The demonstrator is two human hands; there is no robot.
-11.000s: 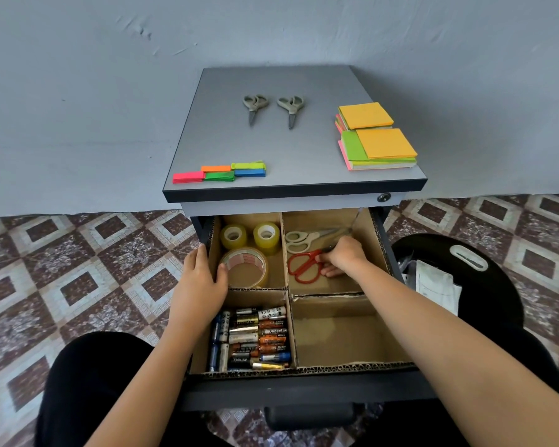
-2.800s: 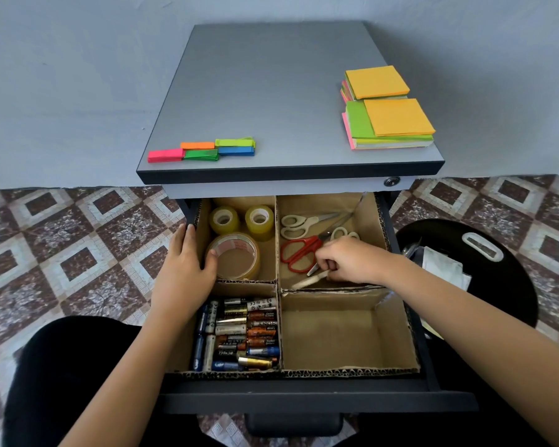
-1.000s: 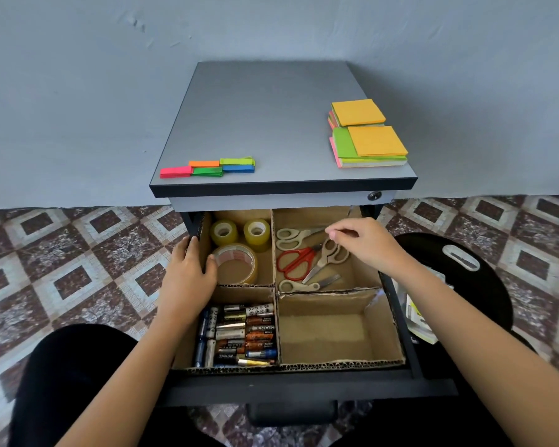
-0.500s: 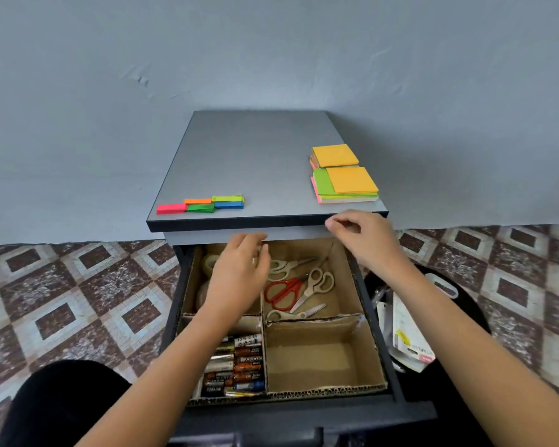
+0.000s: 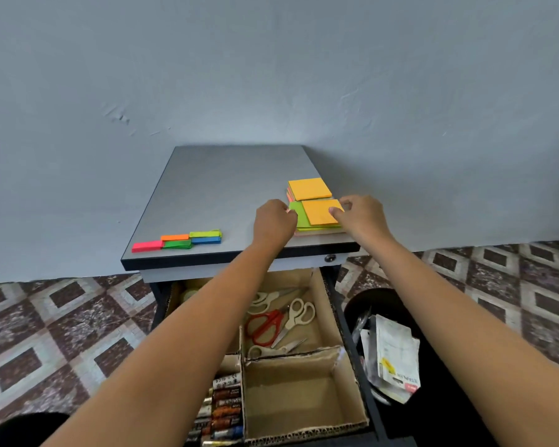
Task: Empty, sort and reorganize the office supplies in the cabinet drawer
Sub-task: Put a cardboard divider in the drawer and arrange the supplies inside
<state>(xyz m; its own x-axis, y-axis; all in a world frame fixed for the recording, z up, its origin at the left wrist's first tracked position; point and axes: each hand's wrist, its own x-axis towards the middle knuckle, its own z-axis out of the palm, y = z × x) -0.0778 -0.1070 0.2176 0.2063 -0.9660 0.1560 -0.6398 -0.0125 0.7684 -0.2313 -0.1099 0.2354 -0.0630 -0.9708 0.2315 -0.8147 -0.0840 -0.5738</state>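
Between the two hands, on the cabinet top [image 5: 226, 188], lies the near stack of sticky notes [image 5: 318, 216]: an orange pad on a green one, with more pads below. Just beyond the hands sits a second stack [image 5: 309, 188].

The left hand [image 5: 273, 222] has its fingers curled against the left edge of the near stack; whether they already grip it, I cannot tell. The right hand [image 5: 360, 217] lays its thumb on the orange pad and bends its fingers round the far right corner, so it pinches the stack. Both forearms reach forward over the open drawer [image 5: 318, 301].

I judge that the step is to lift this stack and bring it down to the empty compartment [image 5: 291, 395], under the right forearm. It is better to squeeze low and from both sides, because the upper pads lie shifted and may slide off.
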